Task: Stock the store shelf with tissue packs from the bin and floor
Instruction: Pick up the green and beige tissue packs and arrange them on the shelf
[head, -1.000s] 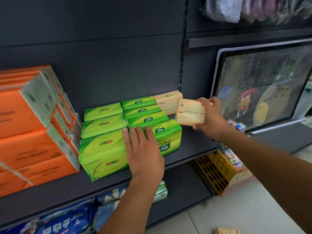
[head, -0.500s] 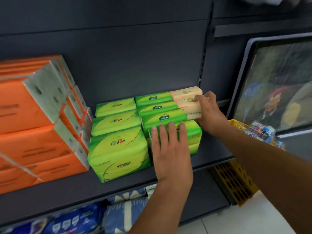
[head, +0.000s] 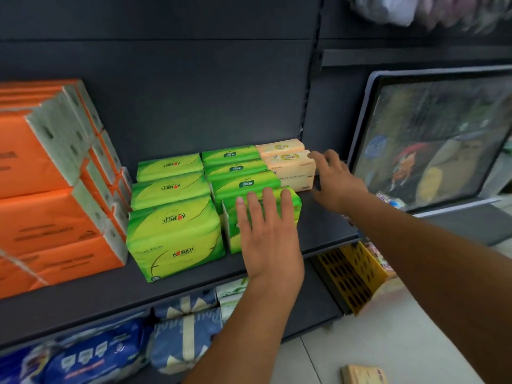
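Observation:
Green tissue packs point(head: 171, 234) stand in two rows on the dark shelf point(head: 177, 286). My left hand point(head: 267, 234) lies flat with straight fingers against the front green pack point(head: 293, 200) of the right row. Behind that row sit two beige tissue packs point(head: 291, 169), one behind the other. My right hand point(head: 336, 180) hovers just right of the front beige pack, fingers spread and loose, holding nothing. Another beige pack point(head: 363, 374) lies on the floor at the bottom right. A yellow perforated bin point(head: 352, 275) stands below the shelf's right end.
Orange tissue bundles point(head: 47, 189) are stacked at the shelf's left. Blue and white packs point(head: 182, 328) fill the lower shelf. A framed picture point(head: 432, 139) leans on the neighbouring shelf to the right. Bagged goods point(head: 388, 9) hang at the top right.
My right hand carried a beige pack to the shelf, set it in front of the other beige pack, and has let go of it. My left hand stayed on the green pack.

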